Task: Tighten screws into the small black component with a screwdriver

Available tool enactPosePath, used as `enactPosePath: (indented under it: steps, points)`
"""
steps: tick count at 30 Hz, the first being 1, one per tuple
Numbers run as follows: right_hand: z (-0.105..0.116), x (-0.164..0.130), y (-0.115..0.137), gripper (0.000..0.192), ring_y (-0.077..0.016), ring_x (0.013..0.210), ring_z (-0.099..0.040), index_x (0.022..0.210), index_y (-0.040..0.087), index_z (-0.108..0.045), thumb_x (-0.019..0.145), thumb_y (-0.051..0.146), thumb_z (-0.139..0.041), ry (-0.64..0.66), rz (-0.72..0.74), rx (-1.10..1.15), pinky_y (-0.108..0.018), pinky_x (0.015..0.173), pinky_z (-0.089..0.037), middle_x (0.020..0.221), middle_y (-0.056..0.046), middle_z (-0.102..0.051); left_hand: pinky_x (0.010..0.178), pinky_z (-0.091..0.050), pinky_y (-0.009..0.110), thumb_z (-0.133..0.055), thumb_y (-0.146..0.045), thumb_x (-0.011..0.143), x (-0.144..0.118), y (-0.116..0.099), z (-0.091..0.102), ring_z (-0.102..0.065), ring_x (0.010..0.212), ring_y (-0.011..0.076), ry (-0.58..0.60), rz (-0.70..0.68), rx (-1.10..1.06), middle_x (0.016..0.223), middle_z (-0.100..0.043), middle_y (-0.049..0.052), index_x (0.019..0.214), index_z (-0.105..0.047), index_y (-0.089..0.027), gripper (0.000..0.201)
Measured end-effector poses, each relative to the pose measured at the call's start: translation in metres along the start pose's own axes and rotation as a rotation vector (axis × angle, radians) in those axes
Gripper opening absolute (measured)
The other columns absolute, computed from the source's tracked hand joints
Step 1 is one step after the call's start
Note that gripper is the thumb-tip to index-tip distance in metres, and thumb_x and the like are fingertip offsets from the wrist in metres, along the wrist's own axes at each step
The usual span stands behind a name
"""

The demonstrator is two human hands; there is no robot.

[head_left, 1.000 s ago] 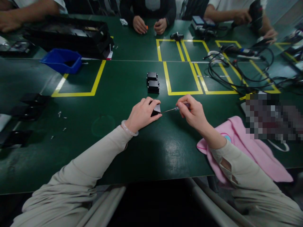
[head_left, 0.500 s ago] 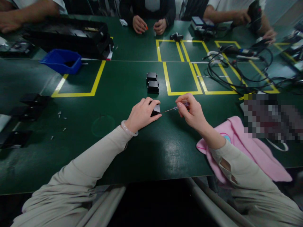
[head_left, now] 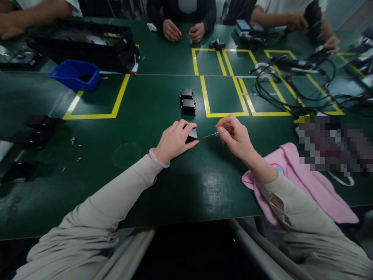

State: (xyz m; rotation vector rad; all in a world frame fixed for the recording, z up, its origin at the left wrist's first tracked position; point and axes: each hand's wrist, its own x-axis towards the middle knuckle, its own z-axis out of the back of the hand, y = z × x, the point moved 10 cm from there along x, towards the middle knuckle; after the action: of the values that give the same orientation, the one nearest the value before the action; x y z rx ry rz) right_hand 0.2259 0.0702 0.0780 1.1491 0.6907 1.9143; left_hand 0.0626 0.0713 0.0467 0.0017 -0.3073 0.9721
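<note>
My left hand (head_left: 175, 140) is closed around a small black box (head_left: 191, 135) on the green table, thumb along its near side and fingers over its far side; much of the box is hidden. In my right hand (head_left: 234, 136), a screwdriver (head_left: 210, 135) with a clear purplish handle is pinched between thumb and fingers. Its thin shaft points left, the tip at or very near the box's right end; whether it touches I cannot tell. Just beyond the left hand, two similar black boxes (head_left: 188, 107) stand one behind the other.
Several loose screws (head_left: 72, 140) and black parts (head_left: 36, 132) lie at the left. Further back are a blue bin (head_left: 75, 76) and a long black housing (head_left: 84, 44). Cables (head_left: 265, 87) spread at the right, above a pink cloth (head_left: 309, 181). Co-workers' hands (head_left: 171, 30) rest across the table.
</note>
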Motion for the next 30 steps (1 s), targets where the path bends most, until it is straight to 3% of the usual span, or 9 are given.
enactPosePath:
  steps: [3,9,15,20,26,30]
  points:
    - [-0.0006,0.0006,0.0000,0.023,-0.0125,0.059,-0.055,0.093,0.023,-0.056,0.103,0.044,-0.058,0.010,-0.007,0.004,-0.028,0.059,-0.041,0.066,0.004,-0.054,0.085,-0.052,0.036,-0.065,-0.045,0.098,0.0001,-0.0002,-0.0001,-0.061,0.110,0.0273,0.004,0.001,-0.006,0.124,-0.064,0.011,0.135,-0.056,-0.020,0.045]
    - [0.0009,-0.0001,-0.0022,0.019,-0.0121,0.060,-0.054,0.104,0.023,-0.057,0.104,0.042,-0.057,-0.007,-0.020,0.025,-0.028,0.057,-0.039,0.072,0.004,-0.056,0.084,-0.052,0.037,-0.065,-0.044,0.098,0.0002,-0.0002,-0.0004,-0.061,0.110,0.0276,0.005,-0.001,-0.015,0.125,-0.064,0.012,0.135,-0.055,-0.021,0.045]
    - [-0.0002,0.0008,-0.0019,0.024,-0.0103,0.052,-0.049,0.091,0.023,-0.057,0.105,0.042,-0.056,0.009,-0.004,0.033,-0.027,0.054,-0.036,0.063,0.006,-0.052,0.085,-0.052,0.037,-0.066,-0.045,0.098,0.0005,0.0000,0.0001,-0.061,0.110,0.0279,0.011,0.009,-0.013,0.124,-0.064,0.012,0.135,-0.055,-0.020,0.046]
    - [0.0007,0.0009,-0.0020,0.023,-0.0108,0.054,-0.051,0.102,0.023,-0.057,0.104,0.046,-0.057,-0.013,-0.013,0.052,-0.027,0.054,-0.037,0.070,0.005,-0.055,0.085,-0.052,0.036,-0.066,-0.045,0.098,0.0007,-0.0006,0.0003,-0.061,0.109,0.0276,0.005,0.004,-0.007,0.124,-0.064,0.011,0.135,-0.056,-0.020,0.046]
    - [-0.0006,0.0015,-0.0016,0.032,-0.0100,0.049,-0.047,0.089,0.023,-0.056,0.104,0.052,-0.055,0.007,-0.022,0.023,-0.027,0.051,-0.034,0.062,0.006,-0.051,0.085,-0.052,0.037,-0.066,-0.044,0.098,0.0003,-0.0002,-0.0002,-0.061,0.110,0.0279,0.001,0.002,-0.006,0.124,-0.064,0.011,0.135,-0.056,-0.020,0.046]
    - [0.0002,0.0002,-0.0060,0.024,-0.0103,0.051,-0.049,0.099,0.024,-0.057,0.105,0.048,-0.056,-0.014,-0.030,0.054,-0.027,0.052,-0.036,0.068,0.005,-0.054,0.085,-0.052,0.037,-0.066,-0.044,0.098,0.0002,0.0002,-0.0006,-0.061,0.110,0.0279,0.005,0.003,-0.010,0.124,-0.064,0.012,0.135,-0.055,-0.021,0.045]
